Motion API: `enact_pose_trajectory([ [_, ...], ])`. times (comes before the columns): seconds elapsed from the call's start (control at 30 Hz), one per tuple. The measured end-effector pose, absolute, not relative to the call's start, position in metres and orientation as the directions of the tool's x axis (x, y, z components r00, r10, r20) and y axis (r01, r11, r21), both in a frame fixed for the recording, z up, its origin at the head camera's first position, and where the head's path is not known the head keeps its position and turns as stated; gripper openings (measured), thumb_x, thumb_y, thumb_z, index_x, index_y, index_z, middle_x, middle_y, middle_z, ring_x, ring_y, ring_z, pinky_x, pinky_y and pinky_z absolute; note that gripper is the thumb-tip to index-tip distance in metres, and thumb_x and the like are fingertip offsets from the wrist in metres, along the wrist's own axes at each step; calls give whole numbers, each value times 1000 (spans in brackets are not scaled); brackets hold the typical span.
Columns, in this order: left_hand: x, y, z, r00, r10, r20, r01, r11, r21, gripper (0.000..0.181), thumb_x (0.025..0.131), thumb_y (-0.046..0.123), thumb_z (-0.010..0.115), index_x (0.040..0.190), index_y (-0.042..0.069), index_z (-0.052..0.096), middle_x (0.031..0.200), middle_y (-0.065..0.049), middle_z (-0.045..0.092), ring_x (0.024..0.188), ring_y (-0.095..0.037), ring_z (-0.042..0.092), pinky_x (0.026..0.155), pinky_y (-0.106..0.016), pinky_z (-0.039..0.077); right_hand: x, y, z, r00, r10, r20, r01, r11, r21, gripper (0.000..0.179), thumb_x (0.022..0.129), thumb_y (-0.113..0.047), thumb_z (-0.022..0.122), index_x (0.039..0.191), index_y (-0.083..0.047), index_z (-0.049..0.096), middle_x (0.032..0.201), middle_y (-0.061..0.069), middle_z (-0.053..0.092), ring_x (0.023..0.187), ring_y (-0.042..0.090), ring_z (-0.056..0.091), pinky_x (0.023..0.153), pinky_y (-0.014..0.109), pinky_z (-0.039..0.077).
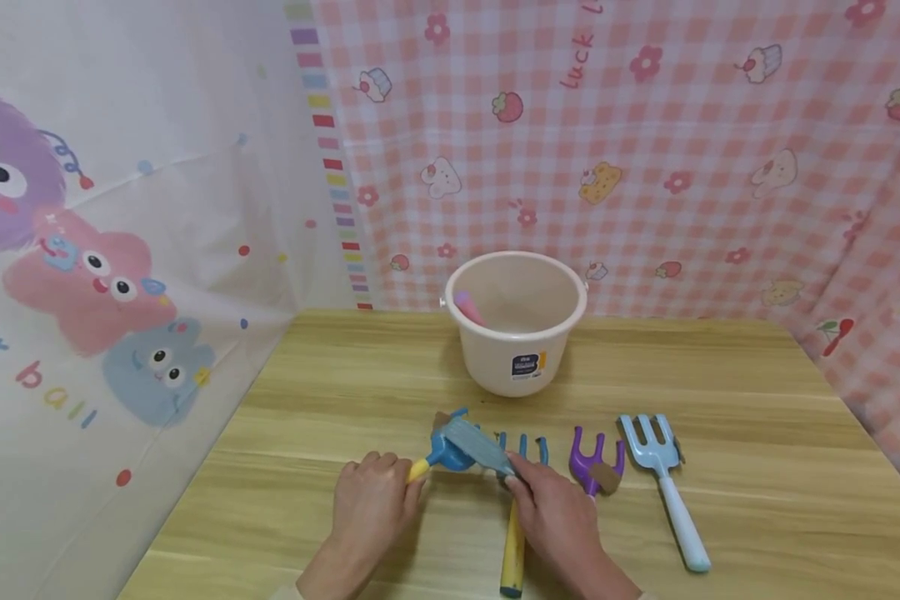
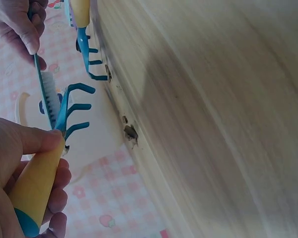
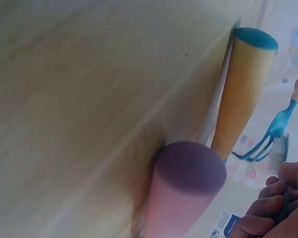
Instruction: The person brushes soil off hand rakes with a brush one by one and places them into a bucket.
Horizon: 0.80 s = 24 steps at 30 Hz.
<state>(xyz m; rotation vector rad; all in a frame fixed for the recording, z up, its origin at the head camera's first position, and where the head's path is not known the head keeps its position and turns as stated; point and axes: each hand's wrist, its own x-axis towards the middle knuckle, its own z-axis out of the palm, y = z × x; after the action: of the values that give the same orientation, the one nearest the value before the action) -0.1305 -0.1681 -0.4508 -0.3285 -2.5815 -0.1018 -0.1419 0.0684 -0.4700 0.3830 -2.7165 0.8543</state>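
Note:
My left hand [image 1: 375, 504] grips the yellow handle of a small blue garden rake [image 2: 37, 183], its tines raised off the table. My right hand [image 1: 555, 508] holds a blue-grey brush [image 1: 476, 446]. In the left wrist view, the brush's white bristles [image 2: 50, 96] face the rake's blue head and lie against or very near it. A brown patch shows beside the rake's tines in the head view. Below the brush lies a second blue rake [image 1: 513, 550] with a yellow handle, partly covered by my right hand.
A purple rake [image 1: 587, 462] with a brown piece on it lies right of my right hand, its pink handle partly hidden. Farther right is a light blue garden fork [image 1: 675, 500]. Behind stands a cream bucket [image 1: 513, 358] with a pink-and-purple handle [image 1: 468, 308] inside. Patterned cloths surround the wooden table [image 1: 765, 442].

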Motion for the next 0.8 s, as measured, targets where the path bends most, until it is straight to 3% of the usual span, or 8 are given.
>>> enact_pose_trajectory([
  [0.2, -131, -170, -451, -830, 213, 515, 250, 968, 4, 24, 79, 29, 81, 70, 11, 67, 63, 2, 58, 59, -16, 54, 56, -34, 47, -144, 73, -469, -951, -141, 275, -274, 796, -539, 34, 95, -24, 67, 128, -15, 67, 92, 1, 71, 77, 20, 66, 62, 38, 52],
  [0.33, -131, -169, -451, -828, 215, 517, 253, 967, 2, 24, 79, 29, 81, 70, 11, 68, 62, 2, 58, 58, -16, 52, 55, -34, 46, -144, 70, -465, -947, -140, 289, -285, 783, -553, 34, 96, -25, 66, 129, -15, 66, 101, 4, 72, 86, 23, 69, 69, 42, 54],
  [0.5, -130, -168, -450, -829, 221, 514, 258, 966, 0, 24, 79, 28, 81, 69, 11, 67, 61, 2, 57, 57, -15, 51, 54, -33, 45, -142, 61, -463, -909, -198, 367, -374, 776, -508, 34, 95, -24, 67, 127, -15, 68, 101, 3, 73, 80, 21, 69, 60, 35, 51],
  [0.8, -129, -169, -450, -819, 231, 525, 264, 964, -12, 25, 78, 28, 82, 69, 10, 66, 62, 2, 56, 57, -16, 52, 53, -33, 45, -144, 65, -467, -924, -172, 340, -334, 795, -506, 33, 95, -23, 67, 127, -15, 68, 96, 5, 73, 77, 25, 68, 58, 36, 50],
])
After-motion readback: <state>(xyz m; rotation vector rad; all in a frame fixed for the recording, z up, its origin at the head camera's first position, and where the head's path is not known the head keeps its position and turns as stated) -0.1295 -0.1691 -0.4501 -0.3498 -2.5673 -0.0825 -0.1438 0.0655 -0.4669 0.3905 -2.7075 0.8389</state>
